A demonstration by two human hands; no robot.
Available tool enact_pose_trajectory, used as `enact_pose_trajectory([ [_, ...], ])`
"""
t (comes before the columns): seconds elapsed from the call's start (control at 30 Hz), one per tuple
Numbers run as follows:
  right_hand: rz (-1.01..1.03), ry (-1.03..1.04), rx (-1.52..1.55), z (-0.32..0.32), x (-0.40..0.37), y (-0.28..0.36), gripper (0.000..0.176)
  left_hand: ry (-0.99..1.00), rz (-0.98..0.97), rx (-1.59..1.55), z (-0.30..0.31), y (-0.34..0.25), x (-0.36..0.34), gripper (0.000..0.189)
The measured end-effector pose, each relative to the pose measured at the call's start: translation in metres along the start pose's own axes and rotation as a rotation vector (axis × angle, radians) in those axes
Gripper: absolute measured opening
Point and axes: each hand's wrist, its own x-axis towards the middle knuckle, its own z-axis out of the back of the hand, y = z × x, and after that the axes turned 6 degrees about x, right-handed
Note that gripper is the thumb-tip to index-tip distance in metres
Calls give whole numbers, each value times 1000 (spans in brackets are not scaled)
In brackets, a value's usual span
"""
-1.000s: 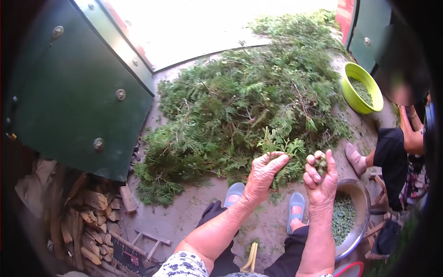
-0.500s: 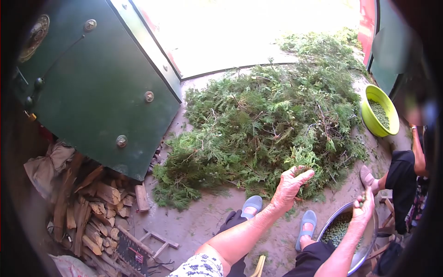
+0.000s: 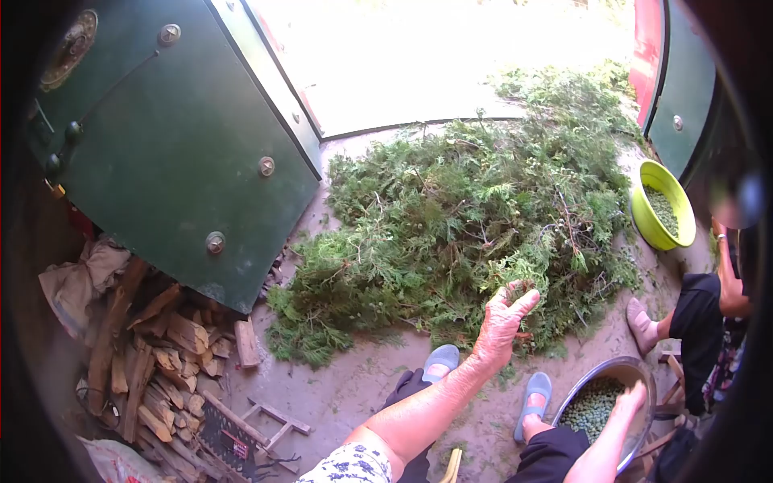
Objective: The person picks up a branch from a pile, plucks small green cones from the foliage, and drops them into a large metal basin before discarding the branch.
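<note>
My left hand [image 3: 501, 326] is closed around a leafy evergreen sprig [image 3: 515, 275], thumb pressed towards the fingers, at the near edge of the branch heap. A wide heap of cut evergreen branches [image 3: 451, 209], with flat scaly foliage like arborvitae, covers the floor ahead. Down at the right, my right hand [image 3: 633, 398] is inside the rim of a metal basin [image 3: 568, 396]. Small round green cones [image 3: 594, 406] lie in the basin. The right hand's fingers point down and are mostly hidden, so whether they hold anything does not show.
A yellow-green basin [image 3: 646, 219] with more green cones stands right of the heap. Another person's leg [image 3: 696, 310] and arm are close on the right. Split firewood [image 3: 173, 362] and a wooden frame [image 3: 278, 423] lie left, below a green metal door [image 3: 177, 153].
My right hand has dropped from above the basin's rim down into the basin. My left hand stays by the heap with the sprig, shifted slightly left. The view has tilted a little.
</note>
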Motion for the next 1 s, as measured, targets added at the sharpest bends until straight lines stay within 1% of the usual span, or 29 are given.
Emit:
enact_pose_trajectory([
  [0.03,8,193,30,-25,-24,4,46,1,1,-1,0,1,1,38],
  [0.07,22,382,24,-75,-99,31,42,15,2,3,0,3,2,42],
  [0.1,141,555,-90,-110,-146,40,36,30,1,6,0,5,3,47],
  [0.13,198,707,-201,-136,-187,46,32,32,0,6,-1,7,4,47],
  [0.17,195,848,-299,-156,-235,56,27,31,-4,-6,-1,9,5,48],
  [0.2,273,1011,-421,-167,-271,55,34,30,-7,-18,-2,12,6,49],
  [0.23,319,1164,-434,-171,-291,47,40,31,-6,-18,-2,17,8,49],
  [0.27,270,1213,-424,-171,-309,40,47,50,-41,-45,-1,21,11,50],
  [0.3,91,1223,-358,-167,-319,32,51,68,-78,-73,-1,23,13,50],
  [0.37,-15,1212,-282,-167,-345,27,50,40,-101,-42,-4,20,10,50],
  [0.4,-13,1213,-278,-166,-341,22,50,14,-123,-10,-5,20,9,49],
  [0.43,145,1217,-334,-166,-336,13,48,16,-124,-10,-5,22,10,49],
  [0.47,305,1215,-390,-166,-333,8,46,17,-173,-11,-5,27,12,49],
  [0.5,308,1214,-390,-166,-334,10,46,18,-221,-12,-6,27,12,49],
  [0.53,207,1283,-378,-167,-336,13,44,24,-178,-15,-6,23,9,49],
  [0.57,103,1351,-364,-168,-338,15,43,25,-180,-13,-6,24,10,49],
  [0.63,121,1341,-336,-168,-343,16,40,20,-281,10,-6,25,11,47],
  [0.7,29,1175,-233,-169,-347,15,36,28,-293,-10,-7,25,10,44],
  [0.73,83,1077,-196,-173,-353,15,32,25,-274,3,-7,26,8,43],
  [0.77,85,1077,-197,-174,-350,15,32,22,-255,16,-8,26,8,42],
  [0.83,322,1116,-319,-176,-339,13,27,22,-252,13,-10,25,6,40],
  [0.87,297,1112,-340,-175,-336,12,23,13,-240,34,-10,25,6,40],
  [0.97,271,1161,-330,-176,-335,10,18,8,-226,75,-8,28,8,40],
  [1.0,272,1160,-329,-177,-339,12,18,36,-197,64,-8,25,5,39],
])
